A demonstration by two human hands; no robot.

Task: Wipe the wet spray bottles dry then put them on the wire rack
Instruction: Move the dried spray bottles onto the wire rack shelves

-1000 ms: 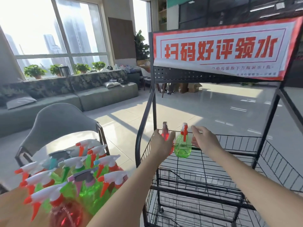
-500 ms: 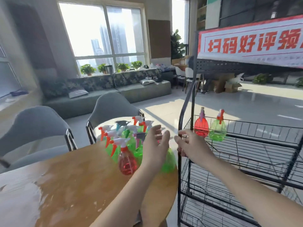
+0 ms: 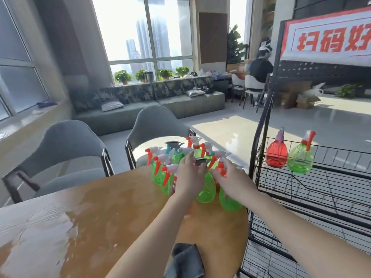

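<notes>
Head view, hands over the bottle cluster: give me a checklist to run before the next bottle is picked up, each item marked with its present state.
1. Both hands free to take a bottle: left hand and right hand reach with fingers extended, holding nothing. Ok.
2. Target chosen: both hands flank the grey-topped green bottle, but no grip yet. Cannot tell.
3. Cloth within reach: grey cloth lies on the table near edge. Ok.
4. Room on the wire rack: only a red bottle and a green bottle on the top shelf. Ok.
5. Table surface dry: wet sheen at left. Not ok.
</notes>
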